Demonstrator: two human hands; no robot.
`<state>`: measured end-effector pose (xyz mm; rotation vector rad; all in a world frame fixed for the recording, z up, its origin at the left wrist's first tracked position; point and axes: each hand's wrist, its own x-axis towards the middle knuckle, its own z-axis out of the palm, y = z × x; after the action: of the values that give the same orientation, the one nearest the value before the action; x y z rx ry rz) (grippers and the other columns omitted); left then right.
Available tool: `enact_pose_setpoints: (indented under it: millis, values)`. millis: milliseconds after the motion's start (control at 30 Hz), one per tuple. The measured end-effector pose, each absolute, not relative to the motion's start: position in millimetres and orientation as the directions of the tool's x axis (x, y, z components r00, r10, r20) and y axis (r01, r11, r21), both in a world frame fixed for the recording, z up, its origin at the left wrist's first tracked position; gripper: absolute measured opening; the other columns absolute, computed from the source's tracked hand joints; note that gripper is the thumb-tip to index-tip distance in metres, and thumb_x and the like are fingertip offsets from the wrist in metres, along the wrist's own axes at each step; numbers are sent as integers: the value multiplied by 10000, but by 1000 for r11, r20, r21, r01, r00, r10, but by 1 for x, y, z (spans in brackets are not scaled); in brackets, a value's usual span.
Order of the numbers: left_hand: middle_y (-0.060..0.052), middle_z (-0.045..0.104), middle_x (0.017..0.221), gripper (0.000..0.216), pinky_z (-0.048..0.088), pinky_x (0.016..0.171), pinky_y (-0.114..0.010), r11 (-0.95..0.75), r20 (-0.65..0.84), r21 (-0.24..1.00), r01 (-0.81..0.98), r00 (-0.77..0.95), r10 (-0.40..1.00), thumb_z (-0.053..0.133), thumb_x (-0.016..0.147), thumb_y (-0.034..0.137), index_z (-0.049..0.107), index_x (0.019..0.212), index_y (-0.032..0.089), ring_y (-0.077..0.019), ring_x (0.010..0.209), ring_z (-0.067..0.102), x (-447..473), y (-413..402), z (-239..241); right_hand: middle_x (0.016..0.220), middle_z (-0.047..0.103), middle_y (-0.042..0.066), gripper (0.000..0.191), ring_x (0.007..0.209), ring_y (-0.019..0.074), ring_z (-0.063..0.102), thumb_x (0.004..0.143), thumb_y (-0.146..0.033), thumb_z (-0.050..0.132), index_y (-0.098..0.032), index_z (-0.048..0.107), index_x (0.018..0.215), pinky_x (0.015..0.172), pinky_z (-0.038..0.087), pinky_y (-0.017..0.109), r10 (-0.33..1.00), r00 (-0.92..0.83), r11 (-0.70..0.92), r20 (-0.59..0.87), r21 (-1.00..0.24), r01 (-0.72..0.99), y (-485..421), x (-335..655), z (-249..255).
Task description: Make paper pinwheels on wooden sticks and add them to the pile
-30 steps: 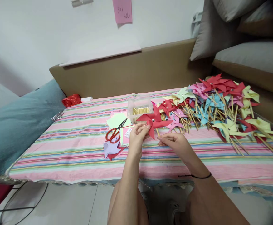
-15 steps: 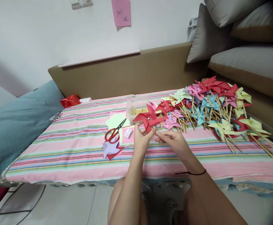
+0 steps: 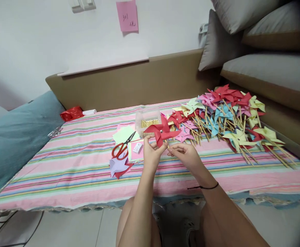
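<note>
A red paper pinwheel [image 3: 159, 133] with a small pin at its centre is held up in front of me. Its short wooden stick shows just below the blades. My left hand [image 3: 153, 152] is closed with thumb and fingers at the stick, right under the paper. Fingers of my right hand [image 3: 185, 155] pinch the stick's lower end, close beside the left hand. Behind the pinwheel stands a clear plastic box [image 3: 139, 118] of wooden sticks. Left of my hands, red-handled scissors [image 3: 124, 145] lie across stacked coloured paper, near a small white box [image 3: 137, 148].
Many finished pinwheels [image 3: 216, 113] in several colours are heaped on the right of the striped cloth [image 3: 83, 164]. Cut lilac paper [image 3: 118, 165] lies below the scissors. A red plastic bag [image 3: 72, 113] sits at the far left; grey cushions [image 3: 268, 72] rise at the right.
The view has shifted slightly, so the whole scene sits a little further left. Both hands keep their hold on the pinwheel, whose blades look slightly turned.
</note>
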<state>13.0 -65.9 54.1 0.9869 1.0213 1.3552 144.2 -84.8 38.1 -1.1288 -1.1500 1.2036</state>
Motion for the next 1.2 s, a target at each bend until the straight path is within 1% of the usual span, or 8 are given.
enact_pose_setpoints:
  millis: [367, 467, 567, 700, 800, 933, 1033, 1200]
  values:
    - [-25, 737, 782, 627, 540, 730, -315, -141, 128, 960, -242, -68, 989, 841, 600, 317, 390, 1027, 234, -197, 730, 719, 17, -60, 62, 622, 707, 47, 247, 628, 196, 689, 676, -424, 739, -185, 680, 681, 670, 566, 332, 982, 141, 143, 125, -982, -124, -78, 134, 42]
    - [-80, 724, 1001, 812, 533, 833, -363, -128, 156, 965, -230, 111, 982, 843, 596, 312, 338, 1229, 255, -229, 929, 706, 16, -60, 64, 613, 698, 30, 262, 612, 184, 675, 674, -451, 740, -196, 680, 679, 649, 565, 321, 973, 171, 185, 156, -968, -167, -78, 139, 55]
    - [-165, 499, 1420, 849, 482, 960, -394, -64, 90, 992, -106, 262, 961, 796, 664, 348, 287, 1341, 294, -263, 1243, 556, 13, -61, 60, 621, 696, 14, 252, 606, 164, 659, 707, -451, 733, -203, 697, 728, 663, 556, 309, 932, 281, 279, 230, -949, -148, -82, 172, 76]
    - [-173, 377, 1515, 752, 460, 988, -451, -63, 28, 995, 75, 400, 916, 766, 700, 375, 382, 1339, 277, -313, 1289, 502, 9, -60, 55, 652, 709, 26, 239, 623, 168, 646, 708, -409, 729, -191, 722, 806, 700, 537, 320, 733, 602, 352, 318, -934, 65, -101, 265, 85]
    - [-169, 492, 1414, 598, 488, 950, -446, -87, 8, 983, 164, 432, 902, 762, 689, 415, 533, 1206, 220, -305, 1169, 583, 9, -58, 53, 730, 732, 73, 358, 699, 207, 668, 725, -476, 670, -154, 732, 871, 721, 525, 333, 571, 756, 137, 319, -945, 296, -121, 344, 61]
    - [-151, 607, 1255, 536, 509, 909, -430, -100, 7, 974, 206, 411, 912, 742, 695, 442, 572, 1137, 193, -258, 1014, 642, 9, -57, 51, 580, 692, 76, 272, 606, 229, 632, 673, -411, 660, -156, 707, 592, 643, 471, 327, 650, 728, -197, 219, -877, 439, -138, 414, 15]
    - [-143, 649, 1167, 521, 523, 872, -419, -108, 15, 970, 218, 391, 920, 735, 699, 451, 574, 1114, 179, -232, 919, 662, 7, -56, 48, 520, 674, 81, 248, 568, 229, 616, 643, -328, 652, -166, 662, 457, 615, 429, 324, 709, 689, -295, 150, -824, 484, -136, 437, -9]
    - [-115, 679, 1083, 493, 538, 821, -377, -101, 23, 973, 206, 348, 937, 746, 684, 448, 594, 1065, 174, -205, 835, 674, 4, -56, 48, 535, 691, 93, 245, 534, 208, 620, 681, -296, 614, -151, 693, 499, 578, 426, 305, 721, 678, -348, 142, -772, 532, -107, 449, -31]
